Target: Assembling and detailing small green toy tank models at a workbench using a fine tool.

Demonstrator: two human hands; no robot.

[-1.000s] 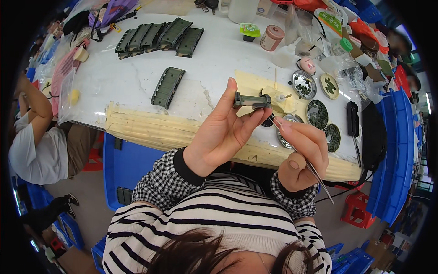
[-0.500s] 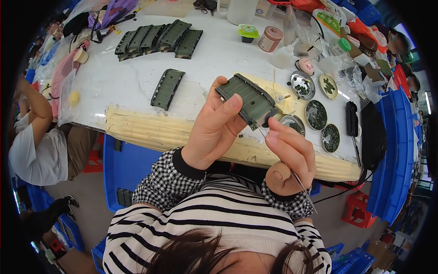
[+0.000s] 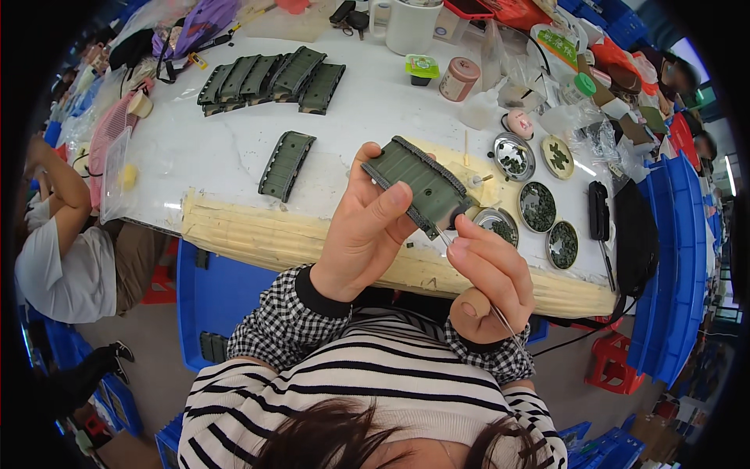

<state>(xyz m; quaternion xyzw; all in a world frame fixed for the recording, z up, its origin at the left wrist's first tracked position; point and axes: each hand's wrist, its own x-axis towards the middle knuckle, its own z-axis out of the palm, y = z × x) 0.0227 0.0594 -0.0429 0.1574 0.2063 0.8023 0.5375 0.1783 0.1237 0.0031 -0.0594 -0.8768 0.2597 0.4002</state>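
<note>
My left hand (image 3: pixel 363 227) grips a dark green, curved plastic panel (image 3: pixel 422 184) with ribs and toothed edges, thumb on its face and fingers behind. It is held tilted above the front of the table. My right hand (image 3: pixel 496 270) is closed on thin metal tweezers (image 3: pixel 508 324), whose tips meet the panel's near lower corner. Whether the tips hold a small piece is too small to tell. A tan cover (image 3: pixel 472 307) wraps one right finger. Another green panel (image 3: pixel 287 166) lies alone on the table, left of my hands.
Stacked green panels (image 3: pixel 269 78) sit at the back left. Round tins (image 3: pixel 539 207) of small green parts stand on the right, by a black case (image 3: pixel 599 211). Cream padding (image 3: pixel 258 227) lines the table's front edge. A blue tray (image 3: pixel 226 289) is below; another person (image 3: pixel 66 250) sits at left.
The panel and both hands sit slightly lower in the picture, and the panel is turned a little. The tweezers stay at its near corner. My view has shifted slightly.
</note>
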